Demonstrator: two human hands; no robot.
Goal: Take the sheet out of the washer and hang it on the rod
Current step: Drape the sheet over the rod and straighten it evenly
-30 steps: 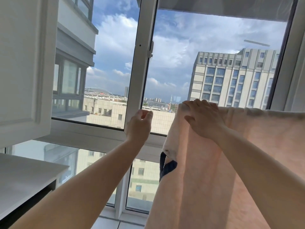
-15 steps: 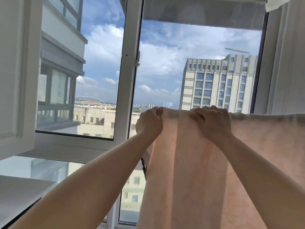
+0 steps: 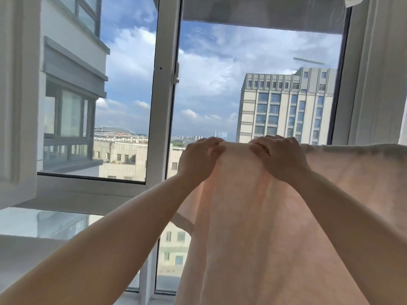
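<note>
A pale pink sheet (image 3: 253,216) hangs in front of me, draped over a rod that the cloth hides. Its top fold runs level from the middle of the view to the right edge. My left hand (image 3: 198,159) grips the sheet's top left corner with curled fingers. My right hand (image 3: 279,157) grips the top fold a little to the right of it, knuckles up. Both arms reach forward and up. The washer is out of view.
A large window with a white frame (image 3: 164,95) stands just behind the sheet, with buildings and sky outside. A white cabinet door (image 3: 17,102) is at the left, a white counter (image 3: 26,249) below it. A white curtain (image 3: 378,73) hangs at the right.
My left hand has come over from the window frame and taken hold of the sheet's top left corner. The bunched left end has spread out. My view has shifted right.
</note>
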